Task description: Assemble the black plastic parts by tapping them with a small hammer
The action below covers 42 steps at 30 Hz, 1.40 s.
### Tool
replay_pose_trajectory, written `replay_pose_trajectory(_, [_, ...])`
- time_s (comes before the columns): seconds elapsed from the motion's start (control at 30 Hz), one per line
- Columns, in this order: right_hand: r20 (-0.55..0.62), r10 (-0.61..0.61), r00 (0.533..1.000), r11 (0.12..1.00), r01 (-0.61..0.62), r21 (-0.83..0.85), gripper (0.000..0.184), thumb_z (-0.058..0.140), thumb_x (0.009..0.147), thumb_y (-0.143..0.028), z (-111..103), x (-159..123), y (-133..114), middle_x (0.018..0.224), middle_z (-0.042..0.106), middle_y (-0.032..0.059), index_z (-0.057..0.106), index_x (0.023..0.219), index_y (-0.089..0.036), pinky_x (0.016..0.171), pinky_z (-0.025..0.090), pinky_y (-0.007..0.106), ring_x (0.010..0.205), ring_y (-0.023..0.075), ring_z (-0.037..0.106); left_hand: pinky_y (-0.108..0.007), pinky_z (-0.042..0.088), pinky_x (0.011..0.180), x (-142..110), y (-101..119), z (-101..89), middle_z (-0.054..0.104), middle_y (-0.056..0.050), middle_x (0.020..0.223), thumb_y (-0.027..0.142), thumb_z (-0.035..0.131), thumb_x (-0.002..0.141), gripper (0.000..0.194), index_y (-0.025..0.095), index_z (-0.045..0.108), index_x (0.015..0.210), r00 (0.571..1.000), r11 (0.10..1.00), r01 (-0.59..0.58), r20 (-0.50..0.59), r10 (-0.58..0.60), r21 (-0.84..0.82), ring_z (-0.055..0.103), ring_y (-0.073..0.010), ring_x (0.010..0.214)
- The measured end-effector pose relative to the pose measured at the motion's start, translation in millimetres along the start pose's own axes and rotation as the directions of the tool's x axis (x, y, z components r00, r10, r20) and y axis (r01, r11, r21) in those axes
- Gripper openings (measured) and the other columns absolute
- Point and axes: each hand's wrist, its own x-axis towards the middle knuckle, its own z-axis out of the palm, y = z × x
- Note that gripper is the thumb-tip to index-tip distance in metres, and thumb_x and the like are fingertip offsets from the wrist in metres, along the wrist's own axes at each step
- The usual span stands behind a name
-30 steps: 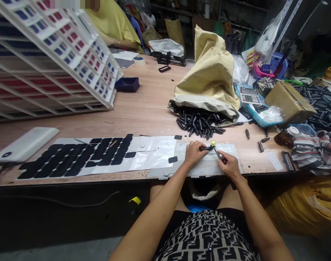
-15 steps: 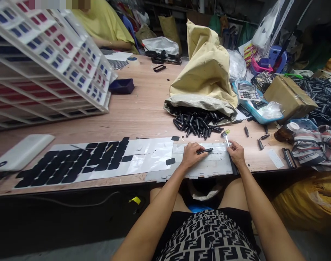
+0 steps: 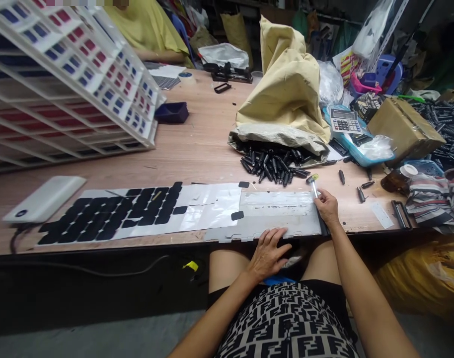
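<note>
The right hand (image 3: 327, 206) grips a small screwdriver (image 3: 313, 184) at the right end of the grey mat (image 3: 279, 223). The left hand (image 3: 268, 253) hangs open below the mat's near edge (off the table (image 3: 197, 149)). Black parts (image 3: 273, 166) lie just beyond the mat.

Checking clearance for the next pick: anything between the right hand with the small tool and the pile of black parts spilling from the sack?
Nothing visible. The right hand holds the small tool just in front of the pile of black parts; only bare table lies between. The left hand is below the table edge, well clear.
</note>
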Motion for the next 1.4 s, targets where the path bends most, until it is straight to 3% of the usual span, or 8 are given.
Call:
replay_pose_trajectory(0.2, [-0.008, -0.004, 1.000, 1.000, 0.004, -0.013, 0.053, 0.062, 0.071, -0.035, 1.6, 0.7, 0.3, 0.067, 0.052, -0.0045, 0.074, 0.117, -0.012, 0.062, 0.043, 0.024, 0.058, 0.0108, 0.047, -0.046, 0.044, 0.101, 51.5, -12.3, -35.8, 0.072, -0.009, 0.113, 0.047, 0.068, 0.087, 0.031, 0.025, 0.073, 0.108, 0.958, 0.967, 0.215, -0.162, -0.235, -0.135, 0.061, -0.0295, 0.110])
replay_pose_trajectory(0.33, [0.000, -0.010, 1.000, 1.000, 0.010, -0.012, 0.052, 0.062, 0.072, -0.035, 1.6, 1.1, 1.9, 0.068, 0.052, -0.0045, 0.074, 0.117, -0.014, 0.062, 0.043, 0.024, 0.059, 0.0107, 0.046, -0.035, 0.050, 0.081, 125.4, -56.5, -59.5, 0.072, -0.007, 0.093, 0.041, 0.056, 0.092, 0.027, 0.021, 0.071, 0.101, 0.723, 0.789, 0.560, -0.316, -0.615, -0.254, 0.064, -0.0235, 0.089])
replay_pose_trajectory(0.47, [0.007, -0.007, 1.000, 1.000, 0.007, 0.002, 0.052, 0.062, 0.072, -0.036, 1.3, 0.8, 2.6, 0.068, 0.052, -0.0044, 0.074, 0.118, -0.014, 0.062, 0.043, 0.024, 0.059, 0.0106, 0.046, -0.036, 0.049, 0.081, 180.1, -91.0, -62.4, 0.074, -0.009, 0.096, 0.044, 0.064, 0.082, 0.026, 0.021, 0.074, 0.089, 0.518, 0.556, 0.798, -0.207, -0.830, -0.230, 0.066, -0.0288, 0.096])
replay_pose_trajectory(0.7, [0.012, 0.005, 1.000, 1.000, -0.005, 0.027, 0.053, 0.063, 0.072, -0.035, 1.3, 0.7, 1.7, 0.067, 0.052, -0.0045, 0.073, 0.119, -0.013, 0.060, 0.042, 0.024, 0.057, 0.0102, 0.044, -0.039, 0.046, 0.078, 199.9, -95.2, -52.2, 0.076, -0.012, 0.091, 0.040, 0.064, 0.077, 0.021, 0.022, 0.075, 0.076, 0.399, 0.427, 0.880, -0.163, -0.902, -0.210, 0.067, -0.0324, 0.095])
replay_pose_trajectory(0.8, [0.019, 0.007, 1.000, 1.000, -0.007, 0.019, 0.054, 0.062, 0.073, -0.036, 0.8, 0.1, 1.1, 0.068, 0.052, -0.0041, 0.073, 0.120, -0.012, 0.060, 0.042, 0.024, 0.058, 0.0103, 0.045, -0.035, 0.046, 0.075, 184.5, -90.8, -52.5, 0.074, -0.007, 0.092, 0.038, 0.065, 0.078, 0.019, 0.023, 0.075, 0.081, 0.454, 0.489, 0.840, -0.191, -0.870, -0.234, 0.066, -0.0276, 0.092])
replay_pose_trajectory(0.9, [0.020, 0.000, 1.000, 1.000, 0.000, 0.004, 0.053, 0.062, 0.073, -0.036, 1.1, -0.4, 1.1, 0.068, 0.053, -0.0039, 0.073, 0.119, -0.013, 0.061, 0.042, 0.024, 0.059, 0.0107, 0.046, -0.030, 0.046, 0.071, 158.6, -84.0, -50.0, 0.070, -0.004, 0.093, 0.036, 0.068, 0.078, 0.017, 0.022, 0.072, 0.087, 0.652, 0.694, 0.689, -0.239, -0.720, -0.209, 0.063, -0.0219, 0.087])
replay_pose_trajectory(1.03, [0.007, -0.008, 1.000, 1.000, 0.008, 0.002, 0.051, 0.062, 0.073, -0.035, 1.9, 0.0, 1.5, 0.067, 0.052, -0.0042, 0.074, 0.118, -0.014, 0.061, 0.043, 0.024, 0.059, 0.0109, 0.046, -0.032, 0.047, 0.078, 131.2, -76.1, -37.3, 0.067, -0.003, 0.089, 0.031, 0.074, 0.076, 0.013, 0.023, 0.070, 0.085, 0.894, 0.891, 0.419, -0.094, -0.439, -0.172, 0.060, -0.0216, 0.090])
replay_pose_trajectory(1.4, [0.050, -0.088, 0.995, 0.995, 0.090, -0.040, 0.053, 0.060, 0.076, -0.034, -1.6, -17.5, -20.2, 0.070, 0.052, -0.0032, 0.073, 0.123, -0.012, 0.059, 0.043, 0.024, 0.057, 0.0097, 0.044, -0.038, 0.045, 0.092, 132.1, -84.0, -24.1, 0.070, -0.001, 0.094, 0.031, 0.078, 0.079, 0.015, 0.026, 0.073, 0.092, 0.912, 0.877, 0.393, -0.007, -0.411, -0.275, 0.060, -0.0228, 0.099])
